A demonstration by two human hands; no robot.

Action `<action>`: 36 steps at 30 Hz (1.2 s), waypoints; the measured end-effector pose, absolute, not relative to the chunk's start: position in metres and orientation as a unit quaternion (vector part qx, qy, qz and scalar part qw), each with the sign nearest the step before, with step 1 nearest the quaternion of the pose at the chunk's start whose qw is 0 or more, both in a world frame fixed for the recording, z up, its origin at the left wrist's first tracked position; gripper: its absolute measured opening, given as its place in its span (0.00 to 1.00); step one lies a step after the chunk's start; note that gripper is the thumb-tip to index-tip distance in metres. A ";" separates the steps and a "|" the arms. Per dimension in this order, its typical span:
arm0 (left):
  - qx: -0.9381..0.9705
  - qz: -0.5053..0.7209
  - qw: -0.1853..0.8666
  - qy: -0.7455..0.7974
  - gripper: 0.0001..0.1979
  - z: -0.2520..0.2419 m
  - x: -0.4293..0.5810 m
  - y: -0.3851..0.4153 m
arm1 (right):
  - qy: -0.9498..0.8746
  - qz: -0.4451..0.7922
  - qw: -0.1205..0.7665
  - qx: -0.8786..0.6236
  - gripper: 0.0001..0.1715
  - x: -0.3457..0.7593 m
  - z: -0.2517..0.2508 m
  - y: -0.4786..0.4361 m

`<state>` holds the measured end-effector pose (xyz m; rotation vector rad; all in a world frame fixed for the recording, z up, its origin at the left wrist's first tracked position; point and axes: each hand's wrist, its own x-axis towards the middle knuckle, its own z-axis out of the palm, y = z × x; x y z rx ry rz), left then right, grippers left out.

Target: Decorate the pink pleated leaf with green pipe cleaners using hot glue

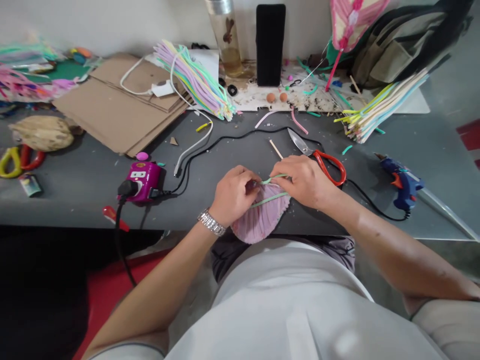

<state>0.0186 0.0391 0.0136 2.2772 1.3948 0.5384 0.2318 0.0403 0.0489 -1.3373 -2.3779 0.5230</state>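
At bench [67,202]: two hands [234,195] pinch one leaf-like piece [260,217]

- A pink leaf shape [258,220], built of tightly ribbed strips, rounded at the near end, lying tilted under both hands
- A pale green strip [270,199], laid across its upper part, with another just above

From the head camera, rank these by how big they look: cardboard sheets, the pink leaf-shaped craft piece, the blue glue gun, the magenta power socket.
1. Cardboard sheets
2. Pink leaf-shaped craft piece, though it sits nearer the camera
3. Blue glue gun and magenta power socket: they look alike, so unranked
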 end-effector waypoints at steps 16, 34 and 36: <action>0.821 0.186 0.190 0.505 0.08 0.016 0.020 0.037 | -0.849 0.120 0.073 -0.509 0.13 0.244 0.041 0.029; 0.854 0.188 0.107 0.473 0.11 0.010 0.020 0.028 | -0.875 -0.010 0.080 -0.477 0.16 0.237 0.029 0.021; 0.862 0.181 0.091 0.464 0.12 0.010 0.021 0.026 | -0.873 -0.009 0.075 -0.482 0.16 0.236 0.026 0.020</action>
